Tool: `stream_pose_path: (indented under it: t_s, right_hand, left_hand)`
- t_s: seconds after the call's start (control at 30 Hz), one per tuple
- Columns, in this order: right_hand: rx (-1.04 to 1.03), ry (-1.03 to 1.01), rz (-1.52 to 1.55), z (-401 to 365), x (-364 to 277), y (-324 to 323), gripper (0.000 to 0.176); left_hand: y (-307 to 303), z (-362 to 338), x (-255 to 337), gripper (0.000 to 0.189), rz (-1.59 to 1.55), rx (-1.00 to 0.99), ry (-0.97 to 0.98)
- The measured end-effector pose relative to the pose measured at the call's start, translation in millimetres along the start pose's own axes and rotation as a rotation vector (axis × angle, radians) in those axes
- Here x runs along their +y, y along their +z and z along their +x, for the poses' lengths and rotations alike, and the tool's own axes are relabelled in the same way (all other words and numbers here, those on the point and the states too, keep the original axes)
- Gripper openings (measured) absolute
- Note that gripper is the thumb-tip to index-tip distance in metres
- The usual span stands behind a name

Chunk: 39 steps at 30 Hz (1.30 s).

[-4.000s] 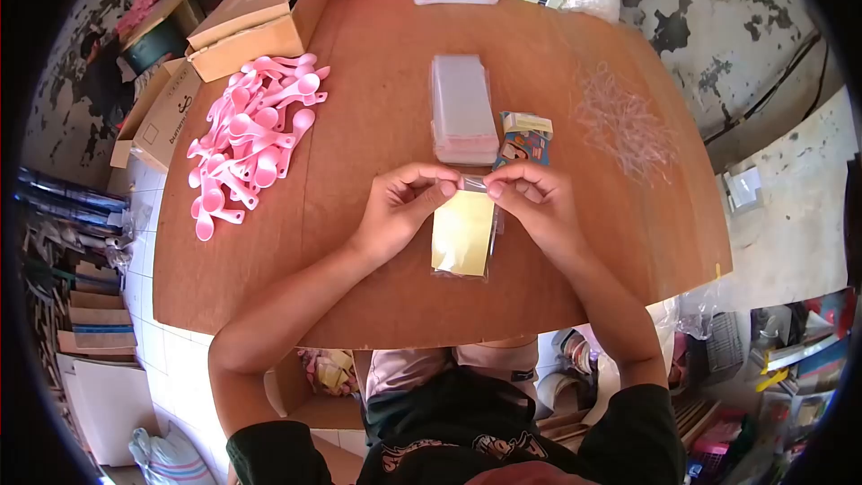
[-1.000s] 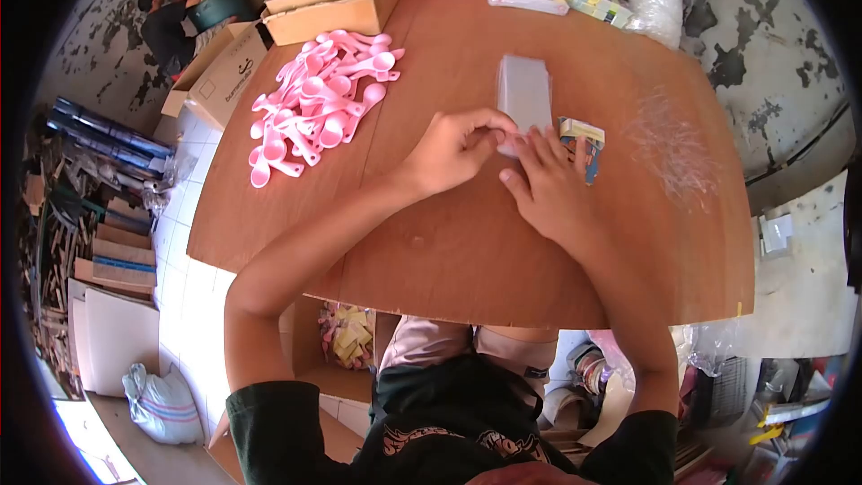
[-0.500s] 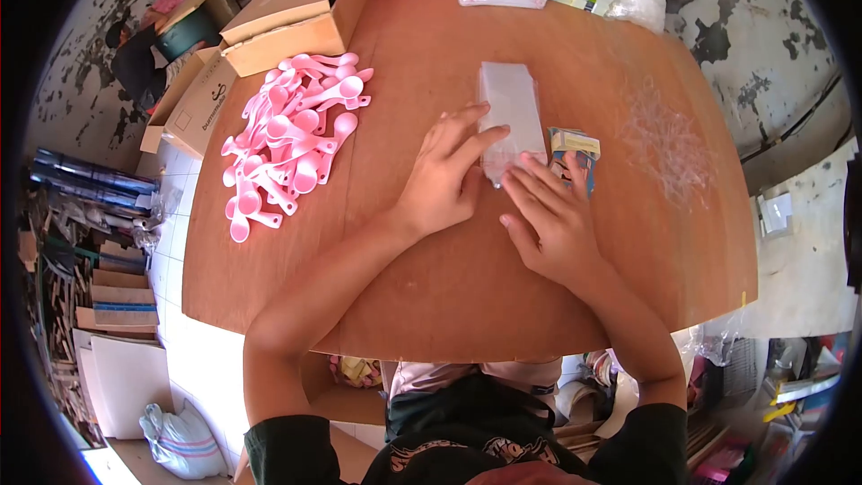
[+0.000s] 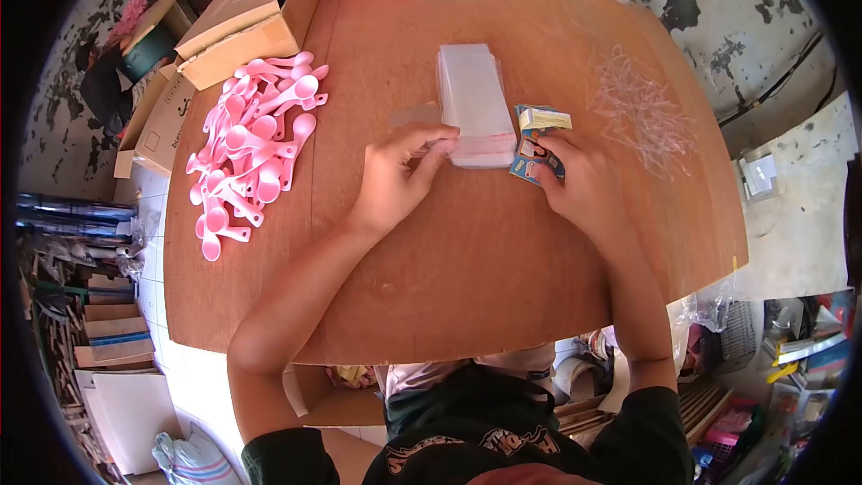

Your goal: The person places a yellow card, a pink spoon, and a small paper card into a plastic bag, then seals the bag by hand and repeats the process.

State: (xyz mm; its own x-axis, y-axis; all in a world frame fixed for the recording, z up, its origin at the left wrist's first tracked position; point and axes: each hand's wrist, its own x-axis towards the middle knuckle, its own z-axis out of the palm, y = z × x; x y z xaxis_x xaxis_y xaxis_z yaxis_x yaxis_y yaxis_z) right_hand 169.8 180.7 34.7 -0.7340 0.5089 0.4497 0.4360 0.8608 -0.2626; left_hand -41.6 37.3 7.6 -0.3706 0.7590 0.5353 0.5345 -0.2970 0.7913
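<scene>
Over at my 10 o'clock sits the heap of pink spoons (image 4: 251,139), with a cardboard box (image 4: 247,22) behind it at 11, touching the far spoons. Nothing of mine is near either.

Coming in: my left hand (image 4: 395,180) is up against the stack of clear bags (image 4: 471,94) at 12 o'clock. The grip is clenched, with thumb and forefinger pinched on the stack's near-left corner. One loose bag (image 4: 413,114) pokes out sideways at the stack's 9 o'clock, just past my thumb. I can't tell whether that one is caught in the pinch too. To my mind, the thing here is a light pinch with a sideways slide. Squeeze hard and several slippery bags could lift together and skew the pile.

Just beside the stack, touching its right edge at my 1 o'clock, lies the small pile of printed cards (image 4: 536,139). My right hand (image 4: 584,184) lies over its near end, fingertips curled down on the top card. I can't tell whether that grip has closed on a card or is only pressing. I'd say thumb one card off the near edge while the fingers pin the rest.

Farther right, at 2 o'clock, a scatter of clear plastic strips (image 4: 642,108) lies well apart from my hand. Bare brown desk (image 4: 467,278) runs toward me at 6.
</scene>
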Motion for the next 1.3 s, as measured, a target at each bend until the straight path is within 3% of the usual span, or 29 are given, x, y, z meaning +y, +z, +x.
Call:
stream_pose_path:
  t_s: [0.17,0.23,0.57,0.67,0.73,0.87,0.93,0.97,1.03,1.07,1.13,1.3]
  right_hand:
    - [-0.118,0.015,-0.018,-0.3,-6.9,-8.8,0.033]
    - [-0.126,-0.028,-0.083,-1.4,-6.8,-9.7,0.034]
    - [-0.084,-0.114,-0.190,-6.0,-13.6,-11.0,0.039]
    - [-0.070,-0.072,-0.169,-5.6,-7.9,-4.4,0.031]
    - [-0.071,-0.055,-0.012,-4.3,-3.7,-5.4,0.021]
    - [-0.004,-0.121,-0.036,-0.6,-11.0,-13.5,0.015]
    - [0.201,0.015,0.057,1.3,-29.1,-23.1,0.011]
    - [0.202,0.011,0.054,2.0,-29.4,-24.1,0.011]
    - [0.472,-0.121,0.286,3.9,-28.0,-25.6,0.009]
    - [0.472,-0.130,0.285,2.6,-26.1,-23.4,0.009]
    - [0.477,-0.056,0.610,-1.7,-26.1,-18.4,0.009]
    - [0.398,0.063,0.825,-0.3,-39.7,-15.4,0.012]
  left_hand:
    - [-0.5,0.6,-5.7,0.019,-0.125,0.012,-0.122]
    - [2.5,1.1,-9.1,0.023,-0.312,0.058,-0.183]
    - [-1.4,2.1,-9.9,0.028,-0.320,0.036,-0.244]
    - [-2.3,3.4,-5.6,0.026,-0.237,0.061,-0.266]
    - [-2.5,3.3,-7.7,0.027,-0.310,0.068,-0.299]
    - [-3.6,2.6,-14.1,0.028,-0.290,0.067,-0.320]
    - [-3.6,3.1,-13.9,0.030,-0.283,0.049,-0.296]
    - [-2.3,2.5,-15.4,0.030,-0.286,0.052,-0.293]
    - [-0.6,3.0,-15.2,0.031,-0.333,0.052,-0.302]
    - [-1.0,2.4,-14.9,0.031,-0.335,0.059,-0.297]
    - [-3.7,0.2,-6.4,0.031,-0.244,-0.012,-0.224]
    - [-3.3,-8.0,11.4,0.031,-0.280,-0.174,-0.039]
